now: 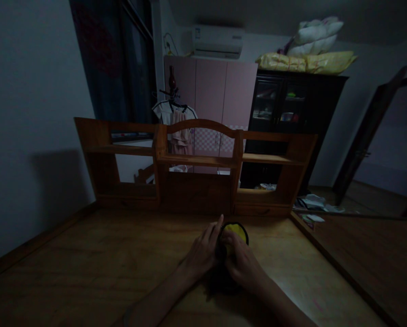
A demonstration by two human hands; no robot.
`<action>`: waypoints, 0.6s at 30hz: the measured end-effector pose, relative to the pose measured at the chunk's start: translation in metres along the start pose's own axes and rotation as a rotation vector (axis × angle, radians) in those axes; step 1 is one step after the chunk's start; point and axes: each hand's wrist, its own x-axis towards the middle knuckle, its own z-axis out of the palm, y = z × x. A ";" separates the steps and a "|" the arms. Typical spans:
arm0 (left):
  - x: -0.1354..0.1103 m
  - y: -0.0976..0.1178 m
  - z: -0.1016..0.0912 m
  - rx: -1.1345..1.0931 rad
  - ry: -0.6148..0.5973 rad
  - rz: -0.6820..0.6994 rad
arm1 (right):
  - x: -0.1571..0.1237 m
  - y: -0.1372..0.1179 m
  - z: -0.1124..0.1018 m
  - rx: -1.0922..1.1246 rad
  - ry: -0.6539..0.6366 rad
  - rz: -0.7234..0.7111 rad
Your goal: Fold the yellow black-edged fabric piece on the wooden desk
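Observation:
Between my hands is a small dark item with a round black rim and a yellow face or lining (236, 230); its exact kind is too dim to tell. My left hand (203, 247) grips its left side, one finger pointing up past the rim. My right hand (242, 259) is closed at the right side, fingertips bent over the yellow part. Whatever those fingertips may pinch is hidden. Below the hands a black part of the item (222, 279) lies on the wooden board (104, 259).
A wooden shelf unit (196, 160) with small drawers stands at the board's far edge. A raised wooden edge (339, 268) runs along the right. White wall (36, 113) rises at left. Beyond are a pink wardrobe (210, 91), a black cabinet (321, 109) and hanging clothes (181, 131).

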 end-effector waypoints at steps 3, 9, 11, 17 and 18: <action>0.000 -0.001 0.000 -0.008 -0.002 0.011 | -0.001 0.001 0.001 -0.006 0.005 -0.010; 0.000 -0.002 0.001 0.006 0.008 0.034 | -0.002 0.004 0.003 0.005 0.020 -0.006; 0.000 -0.002 0.001 0.009 0.007 0.035 | -0.002 0.004 0.003 0.005 0.023 -0.001; 0.000 0.000 0.000 0.005 0.005 0.019 | 0.003 -0.004 -0.002 0.032 0.002 0.049; 0.000 0.000 0.000 0.005 -0.002 0.015 | 0.004 -0.006 -0.003 0.036 -0.003 0.058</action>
